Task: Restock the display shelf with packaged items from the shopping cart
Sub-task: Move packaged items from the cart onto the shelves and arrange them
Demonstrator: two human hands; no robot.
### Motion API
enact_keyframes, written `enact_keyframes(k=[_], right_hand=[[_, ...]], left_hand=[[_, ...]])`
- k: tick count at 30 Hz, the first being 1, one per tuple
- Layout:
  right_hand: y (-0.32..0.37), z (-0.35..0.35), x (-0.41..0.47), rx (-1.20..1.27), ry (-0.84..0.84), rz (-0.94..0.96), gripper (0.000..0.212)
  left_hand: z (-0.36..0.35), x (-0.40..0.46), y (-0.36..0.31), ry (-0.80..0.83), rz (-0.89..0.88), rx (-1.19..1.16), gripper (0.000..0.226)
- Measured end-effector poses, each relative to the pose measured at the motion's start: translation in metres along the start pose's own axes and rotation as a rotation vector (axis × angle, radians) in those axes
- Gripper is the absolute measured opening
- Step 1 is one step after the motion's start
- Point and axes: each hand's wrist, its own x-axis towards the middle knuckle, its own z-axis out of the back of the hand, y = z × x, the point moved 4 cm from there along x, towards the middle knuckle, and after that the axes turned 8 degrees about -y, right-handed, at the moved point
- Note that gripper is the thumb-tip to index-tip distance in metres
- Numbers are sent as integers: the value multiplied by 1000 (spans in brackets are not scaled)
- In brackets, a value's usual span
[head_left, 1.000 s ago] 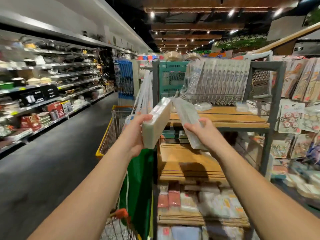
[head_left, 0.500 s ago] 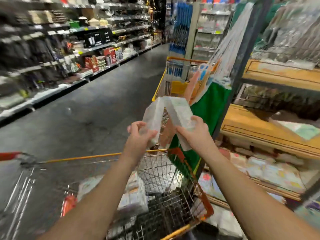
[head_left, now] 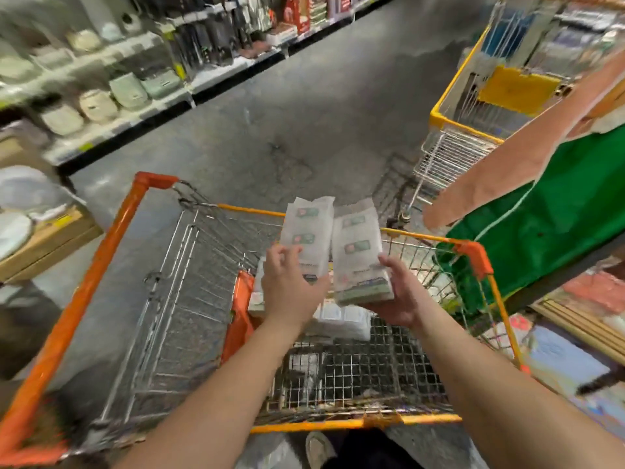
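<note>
I look down into the orange-rimmed wire shopping cart (head_left: 101,252). Above its basket I hold two white packages with green labels, side by side and upright. My left hand (head_left: 291,286) grips the left package (head_left: 306,231) at its lower end. My right hand (head_left: 399,299) cradles the bottom of the right package (head_left: 356,252), thumb on its side. More white packaged items (head_left: 341,319) lie in the cart below my hands. The display shelf (head_left: 575,326) shows at the right edge with packets on its wooden boards.
A second yellow-rimmed cart (head_left: 456,106) stands ahead on the right. A green bag (head_left: 558,211) with a pink strap hangs off the shelf frame. Store shelving (head_left: 118,96) with kitchenware lines the left of the grey aisle floor (head_left: 304,113).
My view has swung from the display shelf down and left to the cart. Both hands have brought the two packages down over the cart basket.
</note>
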Motion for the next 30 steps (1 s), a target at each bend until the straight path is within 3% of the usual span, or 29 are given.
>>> enact_keyframes(k=[3, 8, 14, 20, 25, 30], right_hand=[[-28, 8, 46, -136, -154, -89, 49], [-78, 9, 108, -262, -278, -217, 38], [-90, 1, 156, -405, -359, -132, 18], [-95, 3, 196, -795, -457, -6, 52], [-104, 6, 218, -1158, -590, 128, 47], [-110, 4, 228, -1478, -589, 136, 48]], left_hand=[[-16, -5, 48, 87, 165, 95, 69], [-48, -5, 117, 178, 311, 242, 74], [-82, 7, 161, 297, 322, 332, 77], [-110, 26, 198, 361, 220, 459, 65], [-123, 27, 219, 441, 193, 488, 72], [-116, 33, 222, 474, 207, 396, 55]])
